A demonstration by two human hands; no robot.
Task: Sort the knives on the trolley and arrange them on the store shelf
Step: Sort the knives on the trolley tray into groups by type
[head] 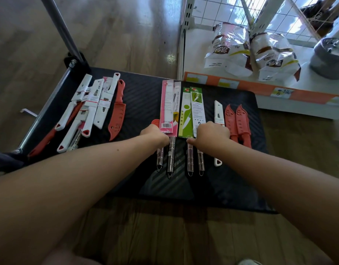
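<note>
Two carded pairs lie mid-trolley [231, 178], steel handles toward its near edge. The left grip [155, 133] clenches the lower end of the pink-carded knives [167, 108]; the right grip [212, 132] clasps the green-carded knives [191, 109] just beside them. A white-sheathed knife [218, 115] and red-sheathed knives [236, 121] lie near the right edge, and a mixed heap [92, 106] lies by the left edge.

Black trolley deck [231, 178] carries carded knives [182, 111] in the middle; left of them a white-and-red knife pile [92, 104], right of them red sheathed knives [237, 121].
</note>
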